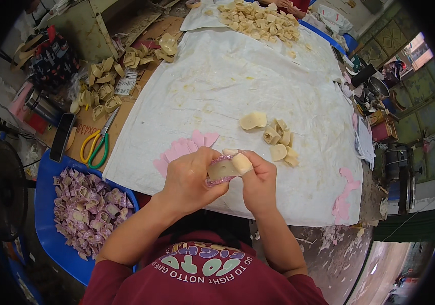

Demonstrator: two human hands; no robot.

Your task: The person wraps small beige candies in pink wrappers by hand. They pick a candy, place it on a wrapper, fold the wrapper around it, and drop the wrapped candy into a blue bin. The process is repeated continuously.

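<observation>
Between both hands, over the near edge of the covered table, is a small beige moulded shoe heel with pink glittery material around its rim. My left hand is closed around its left side. My right hand grips the right side, its thumb pressing near the rim; a pale cream cap seems to cover the thumb tip. Fanned-out pink strips lie just beyond my left hand. Several bare beige heels rest loosely past my right hand. The undersides of my fingers are hidden.
A blue basin holding many purple glittery heels stands at lower left. Scissors, a phone and more beige pieces lie left. A large beige heap is at the far end, near another person's hand. Pink scraps lie right.
</observation>
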